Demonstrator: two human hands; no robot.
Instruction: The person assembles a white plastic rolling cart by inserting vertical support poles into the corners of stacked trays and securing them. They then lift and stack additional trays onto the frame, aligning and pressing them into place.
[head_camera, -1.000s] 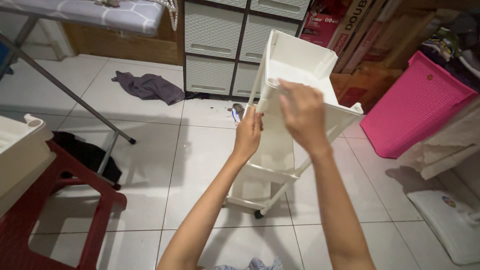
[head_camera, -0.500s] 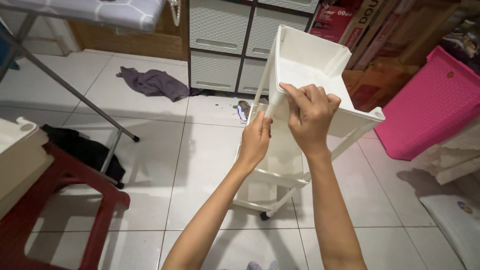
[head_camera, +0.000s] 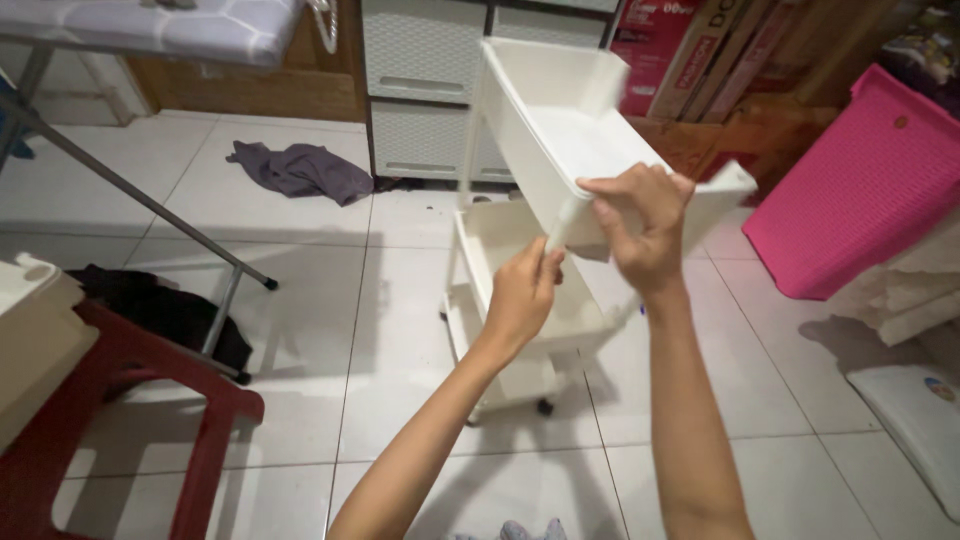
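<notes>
A white plastic tiered cart (head_camera: 505, 260) on small wheels stands on the tiled floor in front of me. Its top tray (head_camera: 560, 125) is tilted, with the near edge raised. My right hand (head_camera: 640, 225) grips the near rim of that top tray. My left hand (head_camera: 522, 295) is closed around a white upright post of the cart just below the tray. Lower trays show beneath my hands, partly hidden by my arms.
A pink plastic basket (head_camera: 860, 190) stands at the right. White drawer units (head_camera: 425, 90) are behind the cart. A grey cloth (head_camera: 300, 170) lies on the floor. An ironing board (head_camera: 150, 30) with metal legs and a red stool (head_camera: 130, 400) are at the left.
The top tray has tilted further and swung towards the right. Both hands have stayed on the cart, the left one lower on the post.
</notes>
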